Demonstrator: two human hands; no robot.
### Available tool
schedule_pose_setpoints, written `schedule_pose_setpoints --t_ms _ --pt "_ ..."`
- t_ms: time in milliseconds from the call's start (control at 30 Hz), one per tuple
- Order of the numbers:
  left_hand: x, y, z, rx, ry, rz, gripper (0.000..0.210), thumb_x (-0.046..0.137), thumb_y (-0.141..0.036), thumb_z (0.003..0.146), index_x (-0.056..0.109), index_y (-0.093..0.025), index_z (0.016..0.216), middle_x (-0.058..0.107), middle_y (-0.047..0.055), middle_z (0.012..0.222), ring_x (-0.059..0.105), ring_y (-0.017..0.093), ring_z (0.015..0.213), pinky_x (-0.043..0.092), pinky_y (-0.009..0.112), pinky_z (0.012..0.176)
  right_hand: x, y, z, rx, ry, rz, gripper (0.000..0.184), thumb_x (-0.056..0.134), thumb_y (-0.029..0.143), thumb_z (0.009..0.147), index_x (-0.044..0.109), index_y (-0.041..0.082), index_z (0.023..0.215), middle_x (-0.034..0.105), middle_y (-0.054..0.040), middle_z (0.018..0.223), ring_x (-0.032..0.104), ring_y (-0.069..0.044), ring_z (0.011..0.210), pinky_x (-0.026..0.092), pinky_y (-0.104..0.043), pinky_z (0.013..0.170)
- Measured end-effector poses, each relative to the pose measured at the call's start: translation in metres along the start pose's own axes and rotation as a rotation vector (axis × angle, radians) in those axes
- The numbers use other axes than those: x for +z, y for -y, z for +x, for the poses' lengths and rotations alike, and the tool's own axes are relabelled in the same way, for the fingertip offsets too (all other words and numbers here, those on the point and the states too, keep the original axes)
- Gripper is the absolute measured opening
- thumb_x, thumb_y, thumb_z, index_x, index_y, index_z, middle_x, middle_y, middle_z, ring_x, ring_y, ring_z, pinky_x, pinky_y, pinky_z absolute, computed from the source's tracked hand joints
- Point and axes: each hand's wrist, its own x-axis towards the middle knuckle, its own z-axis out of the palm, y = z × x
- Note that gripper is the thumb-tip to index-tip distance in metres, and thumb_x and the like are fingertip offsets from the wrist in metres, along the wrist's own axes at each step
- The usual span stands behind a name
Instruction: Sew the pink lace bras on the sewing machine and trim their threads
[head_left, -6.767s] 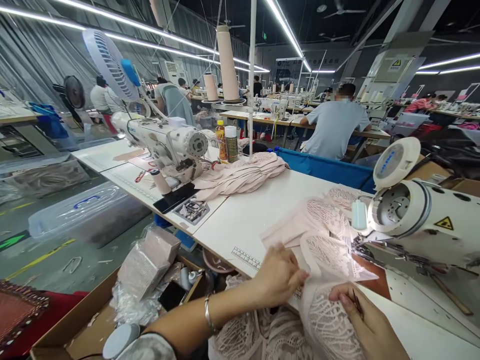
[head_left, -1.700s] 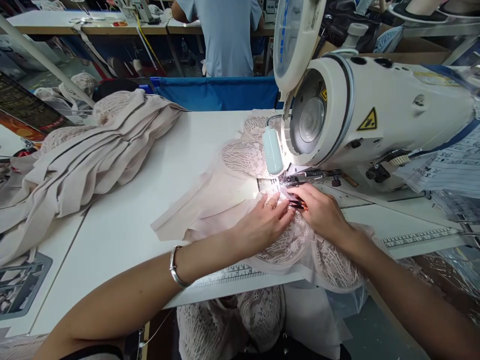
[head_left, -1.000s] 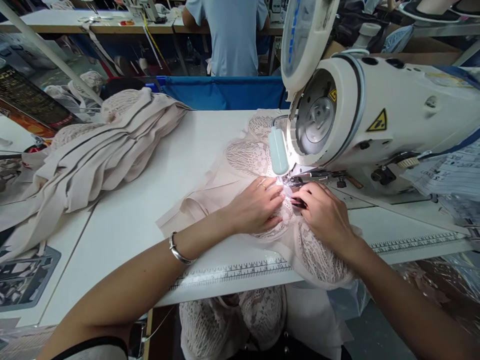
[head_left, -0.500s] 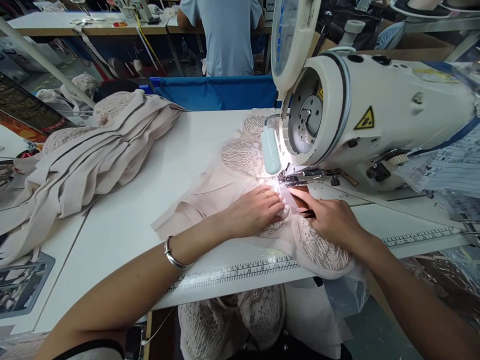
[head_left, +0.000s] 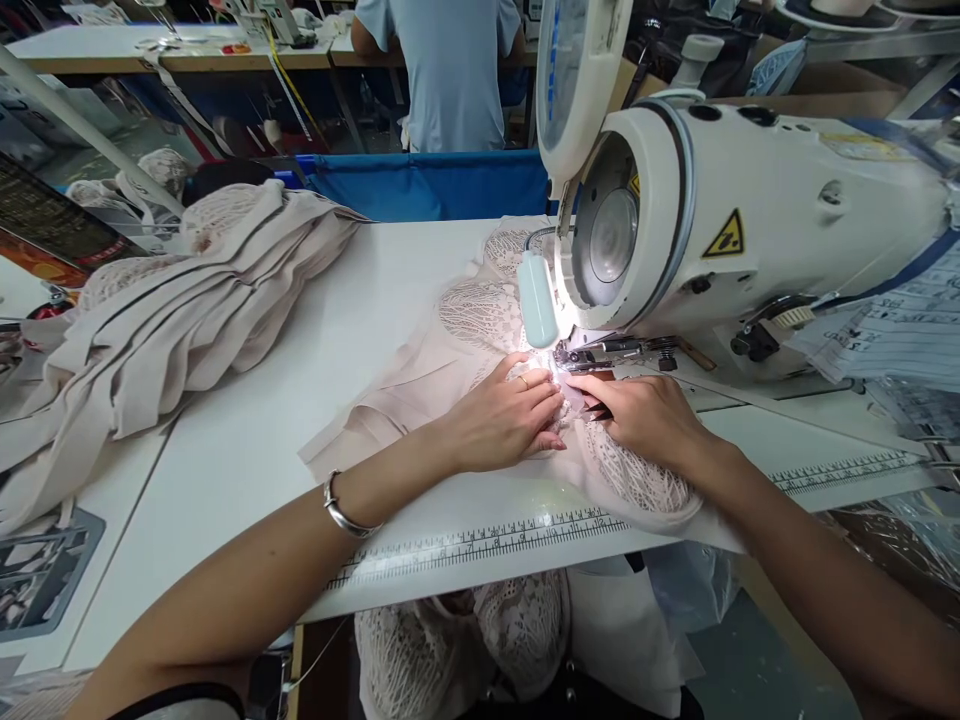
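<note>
A: What was biggest in the room?
B: The white table (head_left: 240, 430). Behind it ran a long bench (head_left: 112, 45), where a person in a blue shirt (head_left: 454, 75) had their back to us. A blue cloth panel (head_left: 427, 185) hung between.
A: And on the table?
B: A white sewing machine (head_left: 757, 200) stood on the right, a heap of pale pieces (head_left: 247, 270) lay on the left, and a ruler strip (head_left: 525, 540) followed the front edge.
A: How far along was it?
B: The pale lace piece (head_left: 480, 310) lay beneath the machine's lamp (head_left: 537, 300), part beyond the needle area and part nearer the person. I'd judge it midway, with the near part left; I couldn't tell how much was stitched, or whether the heap was finished.
A: The hands?
B: The left hand (head_left: 506, 420) lay spread on the lace, fingers bent slightly. The right hand (head_left: 649, 415) was curled round a small dark tool (head_left: 598, 411), its forefinger reaching to the fabric by the needle area.
A: Anything smaller?
B: Just a ring (head_left: 523, 381) on the left hand.
</note>
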Motion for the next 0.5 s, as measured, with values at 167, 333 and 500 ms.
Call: schedule_pose_setpoints --t_ms 167,333,500 --pt "0.001 0.002 -0.001 -0.025 -0.022 0.038 0.041 0.037 -0.043 0.108 0.066 -0.017 0.120 0.071 0.012 0.122 0.057 0.030 0.122 0.032 0.051 0.108 0.003 -0.006 0.000 -0.014 -0.024 0.029 0.067 0.053 0.004 0.069 0.071 0.029 0.129 0.081 0.0025 0.086 0.066 -0.017 0.066 0.035 -0.028 0.056" --pt "0.003 0.002 -0.001 -0.032 -0.014 0.057 0.049 0.034 -0.049 0.108 0.069 -0.016 0.107 0.067 0.013 0.132 0.051 0.032 0.131 0.027 0.052 0.112 0.004 -0.010 0.002 -0.063 -0.049 0.076 0.066 0.055 0.003 0.072 0.071 0.030 0.130 0.082 0.0040 0.093 0.072 -0.017 0.075 0.041 -0.027 0.059" --pt "0.004 0.003 -0.002 -0.068 -0.026 0.040 0.057 0.026 -0.055 0.109 0.061 -0.015 0.128 0.069 0.014 0.127 0.056 0.031 0.124 0.025 0.056 0.114 0.007 -0.014 0.001 -0.118 -0.081 0.059 0.062 0.055 0.001 0.072 0.075 0.029 0.123 0.082 0.0023 0.100 0.074 -0.019 0.085 0.044 -0.028 0.062"
